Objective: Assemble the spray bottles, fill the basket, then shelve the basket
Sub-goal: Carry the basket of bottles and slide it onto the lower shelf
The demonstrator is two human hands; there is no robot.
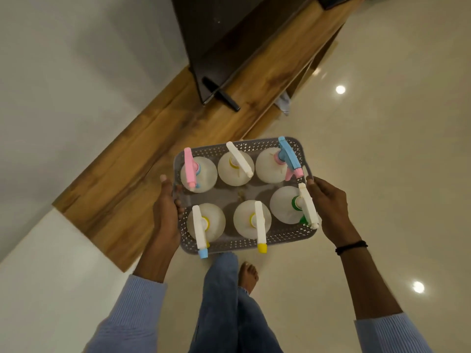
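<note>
The left hand (167, 212) and the right hand (328, 207) each grip one short side of the grey basket (244, 244), holding it in the air above the floor (382, 161). Six spray bottles (235, 168) stand inside in two rows. The wooden counter (153, 149) is at 11 o'clock from the basket.

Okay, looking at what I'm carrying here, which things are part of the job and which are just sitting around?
Part of the job:
- grey basket, held at its ends by the left hand and right hand
- six spray bottles standing in it, all with heads on
- wooden unit, probably the shelving

Just lying about:
- dark screen on the unit
- cloth tucked inside the unit
</note>
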